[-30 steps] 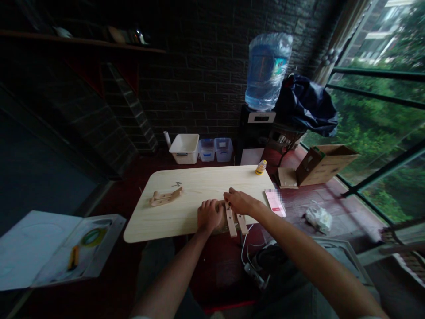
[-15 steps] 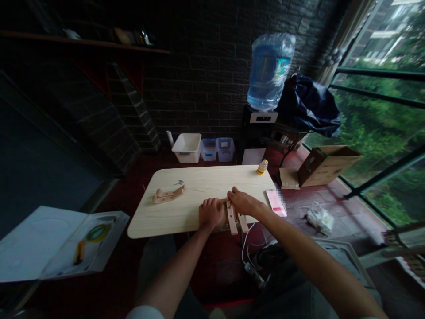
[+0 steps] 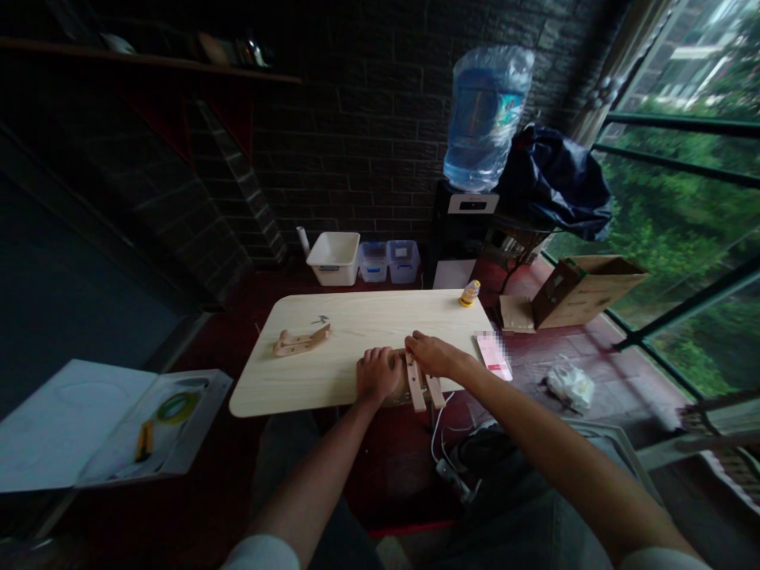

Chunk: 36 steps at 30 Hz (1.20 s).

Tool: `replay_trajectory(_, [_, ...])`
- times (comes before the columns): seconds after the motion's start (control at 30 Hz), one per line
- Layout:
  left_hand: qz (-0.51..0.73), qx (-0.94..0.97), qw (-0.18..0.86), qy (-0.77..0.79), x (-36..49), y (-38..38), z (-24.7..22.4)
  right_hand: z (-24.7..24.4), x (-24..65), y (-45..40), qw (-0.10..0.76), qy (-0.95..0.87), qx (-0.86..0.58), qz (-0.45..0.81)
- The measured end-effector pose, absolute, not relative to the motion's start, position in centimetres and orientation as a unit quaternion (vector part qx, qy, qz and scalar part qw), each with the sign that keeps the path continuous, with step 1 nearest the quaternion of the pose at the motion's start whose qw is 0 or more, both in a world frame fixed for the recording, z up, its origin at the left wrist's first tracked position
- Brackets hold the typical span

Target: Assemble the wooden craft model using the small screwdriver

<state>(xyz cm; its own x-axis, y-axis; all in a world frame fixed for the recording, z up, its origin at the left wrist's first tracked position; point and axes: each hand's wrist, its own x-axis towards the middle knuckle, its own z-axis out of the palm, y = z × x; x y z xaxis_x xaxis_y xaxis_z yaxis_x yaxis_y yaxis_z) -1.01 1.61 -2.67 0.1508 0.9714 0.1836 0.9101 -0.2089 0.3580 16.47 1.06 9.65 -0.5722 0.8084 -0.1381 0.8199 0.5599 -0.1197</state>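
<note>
At the front edge of the pale wooden table, my left hand is wrapped over a brown block and presses on it. Two light wooden strips lie across the block side by side; the left strip has dark holes, and the right strip sits partly under my right hand. My right fingers are pinched at the far end of the left strip; what they hold is too small to make out. Away to the left lies an assembled wooden piece, with small dark metal parts behind it.
A yellow-capped clear bottle stands at the table's back right, and a phone lies at the right edge. An open white case is at the left. Bins, a water dispenser and a cardboard box stand beyond.
The whole view has shifted slightly. Both hands stay at the block and strips, with the right fingers still pinched at the strip's far end.
</note>
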Motion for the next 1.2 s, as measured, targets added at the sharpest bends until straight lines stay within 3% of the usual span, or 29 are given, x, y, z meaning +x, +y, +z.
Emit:
replay_trajectory(0.7, [0.187, 0.752, 0.083, 0.627, -1.0, 1.6, -2.7, 10.2, 17.1, 0.8, -0.006, 0.861, 0.492, -0.129])
replay_trajectory(1.2, [0.248, 0.77, 0.06, 0.584, -1.3, 1.4, -2.7, 10.8, 16.5, 0.1, 0.024, 0.865, 0.492, -0.095])
